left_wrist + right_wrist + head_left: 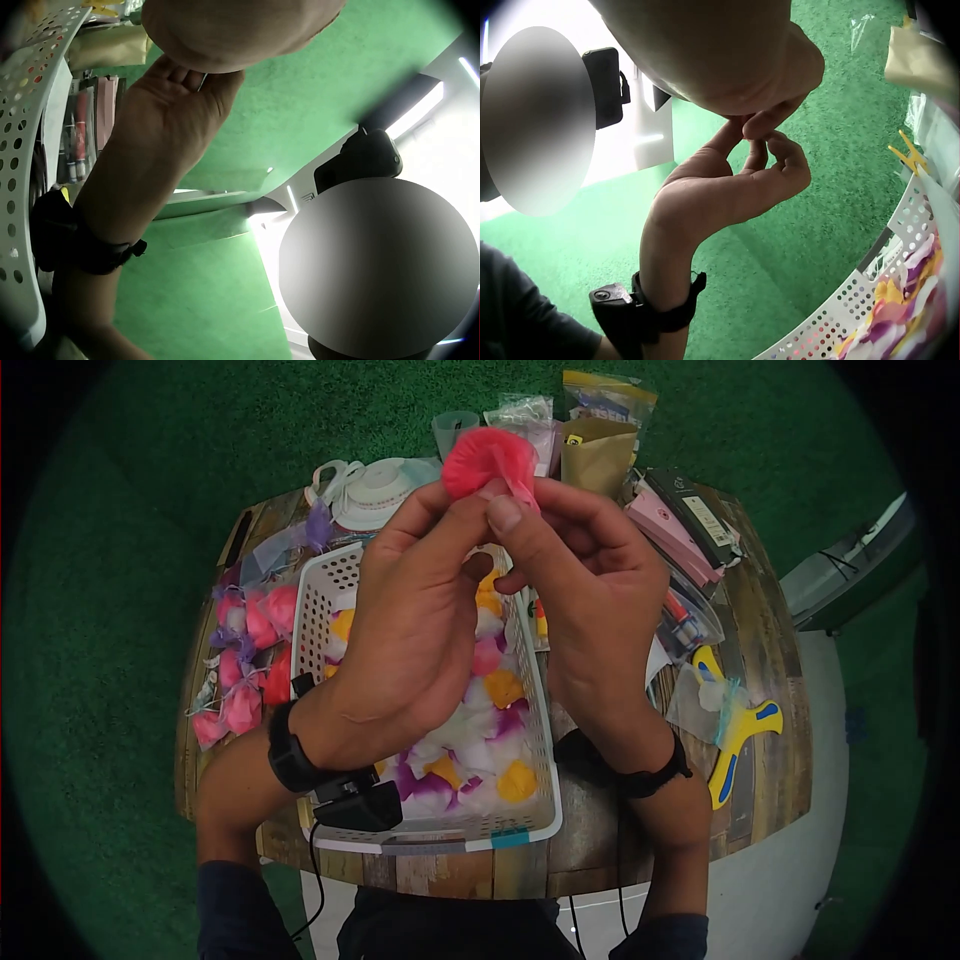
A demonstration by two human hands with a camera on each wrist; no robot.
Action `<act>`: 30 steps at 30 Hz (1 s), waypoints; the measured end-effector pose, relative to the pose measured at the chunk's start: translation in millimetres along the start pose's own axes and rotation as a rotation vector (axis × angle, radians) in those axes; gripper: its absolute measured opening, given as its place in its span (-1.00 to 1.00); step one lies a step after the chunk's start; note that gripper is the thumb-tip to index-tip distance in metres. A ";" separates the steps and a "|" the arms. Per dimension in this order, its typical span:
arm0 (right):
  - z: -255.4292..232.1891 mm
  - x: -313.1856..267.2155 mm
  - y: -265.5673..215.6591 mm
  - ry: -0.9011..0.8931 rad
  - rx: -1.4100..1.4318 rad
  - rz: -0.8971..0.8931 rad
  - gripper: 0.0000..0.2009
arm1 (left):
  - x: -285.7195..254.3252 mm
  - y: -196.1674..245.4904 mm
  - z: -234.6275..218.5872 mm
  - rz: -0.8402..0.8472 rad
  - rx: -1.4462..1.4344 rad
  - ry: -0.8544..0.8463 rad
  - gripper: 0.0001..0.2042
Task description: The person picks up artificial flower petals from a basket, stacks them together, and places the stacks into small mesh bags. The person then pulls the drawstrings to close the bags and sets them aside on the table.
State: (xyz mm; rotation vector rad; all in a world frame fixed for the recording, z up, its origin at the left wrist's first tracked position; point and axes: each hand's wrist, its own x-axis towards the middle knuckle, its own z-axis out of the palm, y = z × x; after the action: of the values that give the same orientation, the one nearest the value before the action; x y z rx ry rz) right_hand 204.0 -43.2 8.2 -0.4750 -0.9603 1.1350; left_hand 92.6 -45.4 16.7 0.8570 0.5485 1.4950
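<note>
In the head view a pink-red petal-like piece (478,458) is held up above the basket's far end. The left hand (425,595) pinches it from the left with thumb and fingers; the right hand (595,595) pinches it from the right, the two thumbs side by side. Below the hands stands a white perforated basket (553,780) with white, purple, yellow and pink petals (470,735). Both wrist views show the hands meeting at the fingertips, the right hand (172,112) in the left wrist view and the left hand (727,187) in the right one; the piece is hidden there.
Mesh bags with pink contents (240,705) lie left of the basket. Behind are a white round object (378,490), a clear cup (452,430) and a brown pouch (597,455). Pink and black boxes (675,525) and a yellow-blue tool (738,750) lie on the wooden table (775,780) at right.
</note>
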 end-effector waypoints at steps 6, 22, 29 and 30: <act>-14.2 11.8 -2.9 -0.074 -0.052 0.038 -0.83 | 1.8 6.0 -11.9 -0.082 0.047 -0.031 -0.87; -30.4 26.4 -34.4 0.017 -0.262 -0.099 -0.81 | 12.3 -39.4 -73.8 -0.130 1.934 -0.688 -0.63; -29.9 27.0 -32.1 -0.087 -0.356 0.030 -0.85 | 19.0 -9.0 -72.3 -0.066 1.753 -0.608 -0.87; -33.4 28.0 -30.5 -0.067 -0.344 0.024 -0.85 | 18.9 8.9 -64.5 -0.031 1.688 -0.557 -0.93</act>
State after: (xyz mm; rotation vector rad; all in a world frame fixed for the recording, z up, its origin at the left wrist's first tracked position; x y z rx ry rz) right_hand 251.3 -24.8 24.2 -0.7302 -1.2186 1.0148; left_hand 37.6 -18.3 -12.2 2.3855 1.3660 0.3807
